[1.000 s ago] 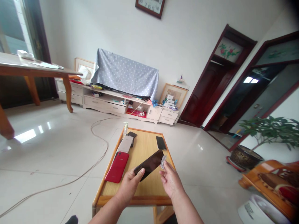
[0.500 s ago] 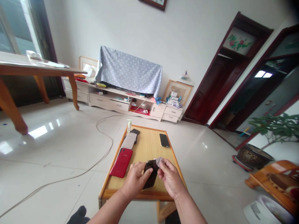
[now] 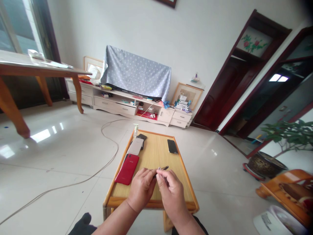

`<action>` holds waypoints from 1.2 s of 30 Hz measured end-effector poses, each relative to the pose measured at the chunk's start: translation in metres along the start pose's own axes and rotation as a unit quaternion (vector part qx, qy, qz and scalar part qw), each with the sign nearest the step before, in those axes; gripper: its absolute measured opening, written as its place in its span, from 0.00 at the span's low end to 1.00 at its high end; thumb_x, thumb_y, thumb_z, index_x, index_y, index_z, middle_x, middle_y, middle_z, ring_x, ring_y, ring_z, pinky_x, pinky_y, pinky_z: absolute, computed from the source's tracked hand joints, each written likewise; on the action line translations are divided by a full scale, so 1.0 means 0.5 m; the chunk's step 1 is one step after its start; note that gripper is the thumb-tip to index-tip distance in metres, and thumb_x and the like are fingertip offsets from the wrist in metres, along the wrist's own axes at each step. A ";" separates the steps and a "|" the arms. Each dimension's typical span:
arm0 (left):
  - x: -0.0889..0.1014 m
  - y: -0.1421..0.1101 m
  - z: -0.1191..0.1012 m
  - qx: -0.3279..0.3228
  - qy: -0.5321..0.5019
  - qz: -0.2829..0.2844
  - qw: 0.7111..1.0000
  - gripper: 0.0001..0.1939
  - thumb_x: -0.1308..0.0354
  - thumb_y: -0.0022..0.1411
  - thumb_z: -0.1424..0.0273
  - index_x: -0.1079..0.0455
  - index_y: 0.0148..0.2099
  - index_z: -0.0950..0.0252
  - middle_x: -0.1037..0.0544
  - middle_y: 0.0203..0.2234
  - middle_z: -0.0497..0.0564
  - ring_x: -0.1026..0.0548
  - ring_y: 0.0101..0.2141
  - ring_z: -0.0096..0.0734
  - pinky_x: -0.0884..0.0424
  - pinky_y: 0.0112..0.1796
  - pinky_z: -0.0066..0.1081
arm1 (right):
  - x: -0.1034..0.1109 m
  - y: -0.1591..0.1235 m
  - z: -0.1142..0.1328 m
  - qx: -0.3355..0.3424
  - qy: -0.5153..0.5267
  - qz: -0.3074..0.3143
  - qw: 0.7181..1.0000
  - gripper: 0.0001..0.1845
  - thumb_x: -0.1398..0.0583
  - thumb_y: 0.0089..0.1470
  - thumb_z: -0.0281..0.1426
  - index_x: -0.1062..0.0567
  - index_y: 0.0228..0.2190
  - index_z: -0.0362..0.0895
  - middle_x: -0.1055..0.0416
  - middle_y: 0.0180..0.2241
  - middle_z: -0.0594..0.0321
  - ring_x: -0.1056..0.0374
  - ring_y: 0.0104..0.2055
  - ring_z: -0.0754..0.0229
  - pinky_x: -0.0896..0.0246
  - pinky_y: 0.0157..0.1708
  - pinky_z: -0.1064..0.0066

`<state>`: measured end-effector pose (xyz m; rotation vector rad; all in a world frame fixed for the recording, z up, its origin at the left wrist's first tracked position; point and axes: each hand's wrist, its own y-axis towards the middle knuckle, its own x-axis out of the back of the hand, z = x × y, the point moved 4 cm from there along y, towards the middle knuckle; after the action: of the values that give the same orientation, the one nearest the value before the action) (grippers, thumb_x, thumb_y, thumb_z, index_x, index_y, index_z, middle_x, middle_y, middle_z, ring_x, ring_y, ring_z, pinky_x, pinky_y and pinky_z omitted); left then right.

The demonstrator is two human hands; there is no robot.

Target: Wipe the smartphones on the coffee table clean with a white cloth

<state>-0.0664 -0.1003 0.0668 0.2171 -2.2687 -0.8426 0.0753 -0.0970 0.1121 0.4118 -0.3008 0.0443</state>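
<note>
My left hand (image 3: pixel 142 186) is closed around a black smartphone (image 3: pixel 166 168) above the near end of the small wooden table (image 3: pixel 156 143). The phone is tipped nearly edge-on, and most of it hides behind my fingers. Pressed up against it, my right hand (image 3: pixel 171 190) has its thumb and fingers pinched together; a pale scrap of the grey cloth (image 3: pixel 158 168) peeks out at the fingertips. Left of my hands lies a red phone (image 3: pixel 127 169), face down. Beyond it are a silver phone (image 3: pixel 135 146) and a dark one (image 3: pixel 142 137). Another black phone (image 3: pixel 172 146) rests near the right edge.
A small pump bottle (image 3: pixel 136 130) stands at the table's far left corner. A cable (image 3: pixel 114 153) curves over the tiled floor at left. To the right are a potted plant (image 3: pixel 266 163), a wooden chair (image 3: pixel 281 184) and a white bucket (image 3: pixel 274 222).
The phone has turned from showing its broad dark face to nearly edge-on. My right hand has come in closer to my left, and the grey cloth is now mostly covered by fingers.
</note>
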 end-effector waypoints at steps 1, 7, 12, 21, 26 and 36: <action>0.001 -0.001 0.000 -0.004 0.006 -0.002 1.000 0.15 0.50 0.71 0.67 0.30 0.56 0.58 0.20 0.38 0.53 0.27 0.38 0.36 0.30 0.40 0.36 | -0.003 0.000 -0.001 -0.018 0.012 0.007 1.000 0.17 0.40 0.60 0.46 0.20 0.40 0.47 0.25 0.34 0.59 0.30 0.33 0.58 0.32 0.34 0.68; 0.003 -0.009 0.004 -0.020 0.048 0.005 0.999 0.16 0.50 0.71 0.69 0.31 0.58 0.59 0.20 0.41 0.54 0.26 0.40 0.36 0.31 0.41 0.37 | 0.010 0.015 -0.020 -0.112 0.046 -0.010 0.993 0.24 0.40 0.56 0.54 0.22 0.34 0.45 0.35 0.20 0.69 0.42 0.21 0.64 0.43 0.21 0.72; 0.004 -0.008 0.003 -0.028 0.059 0.014 0.998 0.16 0.49 0.70 0.70 0.32 0.58 0.60 0.20 0.43 0.54 0.27 0.41 0.37 0.33 0.42 0.38 | -0.002 0.007 -0.012 -0.106 0.066 0.052 0.991 0.21 0.40 0.58 0.51 0.24 0.34 0.45 0.36 0.22 0.69 0.44 0.21 0.65 0.47 0.20 0.74; -0.003 -0.007 -0.002 -0.031 0.045 0.027 0.998 0.14 0.49 0.70 0.70 0.30 0.55 0.60 0.20 0.39 0.53 0.27 0.38 0.36 0.34 0.40 0.36 | 0.008 0.012 -0.009 -0.102 0.032 0.042 0.993 0.21 0.39 0.58 0.49 0.24 0.29 0.44 0.34 0.23 0.67 0.42 0.25 0.64 0.44 0.25 0.73; -0.006 -0.009 -0.003 -0.036 0.041 0.020 0.998 0.14 0.49 0.70 0.71 0.31 0.55 0.60 0.20 0.38 0.53 0.28 0.39 0.36 0.34 0.40 0.37 | 0.024 0.022 -0.030 -0.138 0.027 0.009 0.990 0.22 0.40 0.57 0.51 0.26 0.27 0.44 0.36 0.21 0.68 0.44 0.23 0.64 0.47 0.23 0.73; -0.014 -0.008 0.001 -0.035 0.033 0.019 0.999 0.12 0.48 0.70 0.70 0.30 0.53 0.59 0.21 0.34 0.51 0.28 0.37 0.35 0.35 0.39 0.35 | 0.016 0.023 -0.036 -0.140 0.018 0.031 0.990 0.22 0.40 0.58 0.50 0.26 0.28 0.44 0.35 0.23 0.67 0.43 0.26 0.63 0.46 0.26 0.73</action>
<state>-0.0620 -0.1005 0.0599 0.1665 -2.1716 -0.8820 0.0866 -0.0794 0.1030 0.1233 -0.2800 0.0700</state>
